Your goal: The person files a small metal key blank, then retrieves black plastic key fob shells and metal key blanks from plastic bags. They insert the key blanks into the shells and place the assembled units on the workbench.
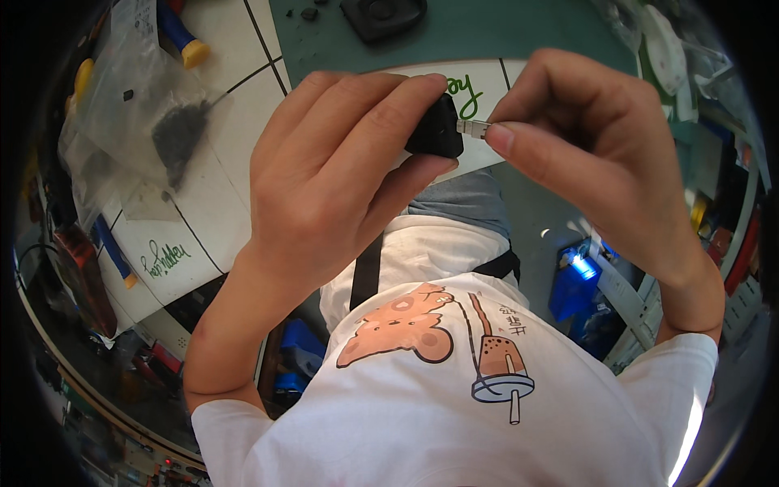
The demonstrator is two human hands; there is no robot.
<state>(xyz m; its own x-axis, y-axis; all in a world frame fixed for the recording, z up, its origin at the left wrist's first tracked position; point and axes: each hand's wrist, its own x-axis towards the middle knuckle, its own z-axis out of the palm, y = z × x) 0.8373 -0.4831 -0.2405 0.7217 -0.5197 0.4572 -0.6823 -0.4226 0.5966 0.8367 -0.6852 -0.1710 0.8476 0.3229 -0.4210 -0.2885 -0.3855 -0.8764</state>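
Observation:
My left hand is closed around a small black plastic box, fingers over its top and thumb below. Between the thumb and bent forefinger of my right hand is a USB plug, its metal end pointing left at the box's right side. The metal tip is at the face of the box; whether it sits inside a socket I cannot tell. My right fingers hide the rest of the plug. Both hands are raised over the front edge of a white table with dark lines.
A green mat covers the back of the table, with a black rounded device and small black bits on it. At left lie a clear plastic bag with black pieces and yellow-and-blue handled tools. A blue box is below, right.

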